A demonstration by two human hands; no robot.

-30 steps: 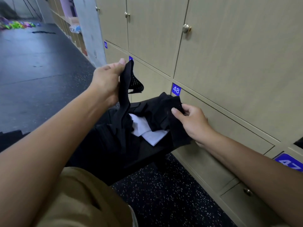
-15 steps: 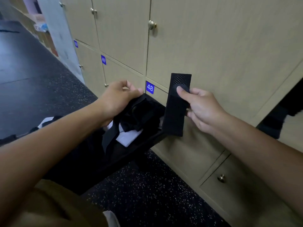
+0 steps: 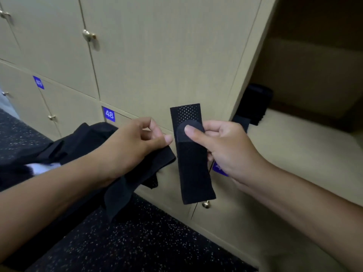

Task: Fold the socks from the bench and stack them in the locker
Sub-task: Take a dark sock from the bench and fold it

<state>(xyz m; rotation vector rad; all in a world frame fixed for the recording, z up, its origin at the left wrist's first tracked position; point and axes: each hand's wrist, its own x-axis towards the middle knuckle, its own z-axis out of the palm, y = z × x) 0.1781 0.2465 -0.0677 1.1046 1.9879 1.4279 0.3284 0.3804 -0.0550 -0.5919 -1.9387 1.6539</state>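
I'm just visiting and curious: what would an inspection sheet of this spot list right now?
Surface: dark bench, piled with clothing.
Job's things: flat black sock held upright; loose black sock hanging off the bench end; dark folded socks in the open locker.
Clutter: black garments and white fabric on the bench.
Hands: right hand pinches the flat sock; left hand grips the loose one.
Cables: nothing seen.
Surroundings: closed beige locker doors, number tag 48, speckled dark floor.
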